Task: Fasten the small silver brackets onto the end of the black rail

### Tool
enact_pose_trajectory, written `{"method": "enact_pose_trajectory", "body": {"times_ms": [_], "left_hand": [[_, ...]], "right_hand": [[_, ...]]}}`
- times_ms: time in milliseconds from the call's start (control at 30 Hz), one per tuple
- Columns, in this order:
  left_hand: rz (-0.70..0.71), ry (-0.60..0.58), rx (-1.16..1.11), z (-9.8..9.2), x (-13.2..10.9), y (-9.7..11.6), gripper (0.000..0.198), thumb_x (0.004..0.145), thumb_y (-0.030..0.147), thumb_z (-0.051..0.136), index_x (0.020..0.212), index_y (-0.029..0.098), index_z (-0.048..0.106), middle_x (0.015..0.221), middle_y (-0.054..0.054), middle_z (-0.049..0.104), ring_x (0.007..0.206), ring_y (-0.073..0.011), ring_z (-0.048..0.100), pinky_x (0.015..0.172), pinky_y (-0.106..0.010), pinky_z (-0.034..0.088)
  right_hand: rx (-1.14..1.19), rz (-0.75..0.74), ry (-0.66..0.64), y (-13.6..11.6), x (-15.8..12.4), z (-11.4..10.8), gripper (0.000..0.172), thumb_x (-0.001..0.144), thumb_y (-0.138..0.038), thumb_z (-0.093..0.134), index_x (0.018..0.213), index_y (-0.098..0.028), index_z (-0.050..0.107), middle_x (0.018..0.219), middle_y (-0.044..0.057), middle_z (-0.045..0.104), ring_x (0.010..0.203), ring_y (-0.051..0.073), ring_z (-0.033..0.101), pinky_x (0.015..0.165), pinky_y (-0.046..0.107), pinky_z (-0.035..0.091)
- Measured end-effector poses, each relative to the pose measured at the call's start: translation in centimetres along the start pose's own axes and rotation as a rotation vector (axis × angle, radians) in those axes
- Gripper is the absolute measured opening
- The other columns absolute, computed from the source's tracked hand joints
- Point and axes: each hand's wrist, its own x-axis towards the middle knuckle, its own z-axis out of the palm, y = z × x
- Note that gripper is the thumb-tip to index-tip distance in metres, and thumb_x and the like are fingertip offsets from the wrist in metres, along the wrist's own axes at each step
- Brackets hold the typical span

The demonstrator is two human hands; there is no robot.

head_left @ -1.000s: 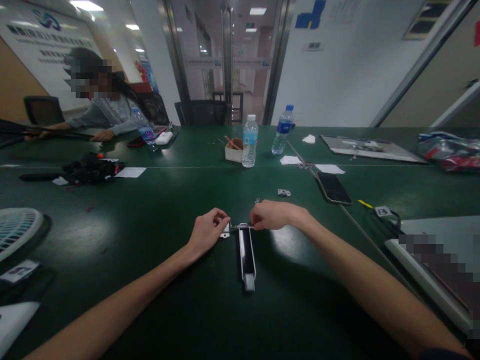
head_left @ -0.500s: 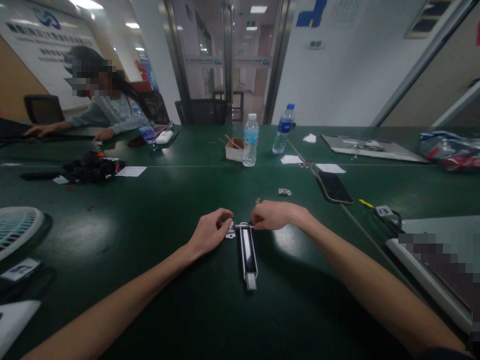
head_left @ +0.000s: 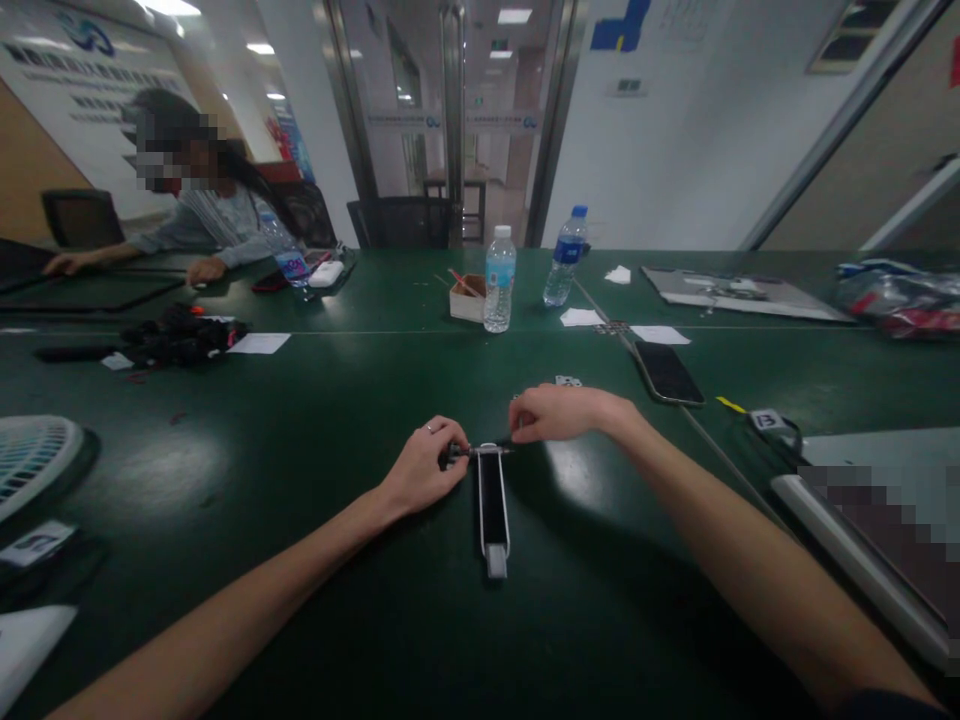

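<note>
On the green table in front of me lies a long narrow device (head_left: pixel 492 500) with a black face, a white rim and a pale grey tab at its near end. A thin metal rod (head_left: pixel 493 451) runs crosswise at its far end and sticks out on both sides. My left hand (head_left: pixel 424 468) pinches a small metal bracket (head_left: pixel 453 455), mostly covered by the fingers, at the rod's left end. Just beyond the rod's right end is my right hand (head_left: pixel 559 412), fingers bent together and pointing down; whatever they hold is hidden. A flat metal plate (head_left: pixel 568 381) shows behind that hand.
Two water bottles (head_left: pixel 499 280) (head_left: pixel 565 258) and a small box (head_left: pixel 466 300) stand farther back. A phone (head_left: pixel 667 372) lies to the right, near a laptop (head_left: pixel 885 520). At left are a white basket (head_left: pixel 37 455) and black gear (head_left: pixel 176 335). Another person (head_left: pixel 217 220) sits back left.
My right hand has let go of the rod's right end and moved slightly up and away, over the small rings. My left fingers have closed further over the bracket.
</note>
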Motion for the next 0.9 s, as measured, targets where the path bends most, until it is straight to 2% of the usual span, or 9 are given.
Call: {"method": "enact_pose_trajectory", "body": {"times_ms": [133,200,300,433,567,700,800,900], "left_hand": [[0.002,0.009,-0.015,0.0,0.1,0.2,0.006,0.081,0.017,0.055,0.084,0.016,0.060,0.098,-0.008,0.057,0.083,-0.0205,0.056,0.071,-0.035,0.050],[-0.024,0.006,-0.014,0.0,0.2,0.3,0.006,0.081,0.017,0.055,0.083,0.016,0.061,0.099,-0.008,0.057,0.083,-0.0212,0.057,0.072,-0.036,0.050],[-0.046,-0.004,-0.007,0.0,0.2,0.3,0.007,0.082,0.019,0.054,0.084,0.017,0.061,0.099,-0.009,0.057,0.086,-0.0225,0.057,0.074,-0.037,0.050],[-0.045,-0.013,-0.002,0.1,0.2,0.1,0.008,0.083,0.021,0.053,0.083,0.017,0.060,0.099,-0.008,0.057,0.087,-0.0224,0.056,0.074,-0.037,0.050],[-0.038,-0.026,0.025,0.2,0.1,-0.1,0.010,0.085,0.022,0.050,0.084,0.017,0.058,0.099,-0.008,0.056,0.087,-0.0222,0.056,0.075,-0.036,0.049],[-0.037,-0.032,0.062,0.2,0.1,-0.1,0.010,0.086,0.021,0.048,0.085,0.016,0.056,0.099,-0.008,0.056,0.087,-0.0226,0.055,0.076,-0.037,0.048],[-0.057,-0.048,0.087,0.2,0.1,0.1,0.009,0.087,0.020,0.047,0.086,0.016,0.054,0.099,-0.008,0.055,0.086,-0.0222,0.054,0.075,-0.036,0.047],[-0.071,-0.056,0.112,0.2,0.1,0.1,0.008,0.087,0.020,0.047,0.088,0.016,0.054,0.099,-0.008,0.055,0.086,-0.0220,0.053,0.076,-0.035,0.046]], "right_hand": [[-0.110,0.264,0.251,4.2,-0.3,-1.3,0.023,0.086,-0.028,0.052,0.100,-0.016,0.066,0.100,0.010,0.068,0.089,0.022,0.062,0.070,0.030,0.045],[-0.162,0.404,0.316,6.4,-0.1,-1.3,0.022,0.086,-0.025,0.052,0.099,-0.016,0.066,0.101,0.012,0.067,0.092,0.024,0.062,0.073,0.031,0.044],[-0.156,0.472,0.349,9.1,0.7,-0.6,0.025,0.085,-0.025,0.055,0.104,-0.015,0.065,0.106,0.014,0.066,0.097,0.025,0.062,0.077,0.031,0.044],[-0.159,0.441,0.400,10.9,1.9,0.5,0.030,0.088,-0.027,0.052,0.112,-0.012,0.061,0.113,0.015,0.064,0.103,0.023,0.059,0.081,0.028,0.043],[-0.130,0.372,0.370,11.2,2.1,0.6,0.025,0.088,-0.026,0.051,0.106,-0.015,0.065,0.106,0.008,0.068,0.095,0.019,0.062,0.079,0.024,0.044],[-0.143,0.360,0.349,10.8,2.0,0.5,0.021,0.084,-0.025,0.055,0.098,-0.015,0.067,0.100,0.009,0.070,0.092,0.022,0.064,0.076,0.027,0.045],[-0.162,0.374,0.363,9.5,1.5,0.0,0.019,0.084,-0.023,0.054,0.094,-0.014,0.068,0.096,0.011,0.070,0.089,0.024,0.064,0.073,0.029,0.045],[-0.146,0.321,0.386,6.9,0.5,-0.8,0.018,0.083,-0.023,0.055,0.092,-0.015,0.068,0.093,0.011,0.070,0.085,0.023,0.064,0.071,0.030,0.045]]}}
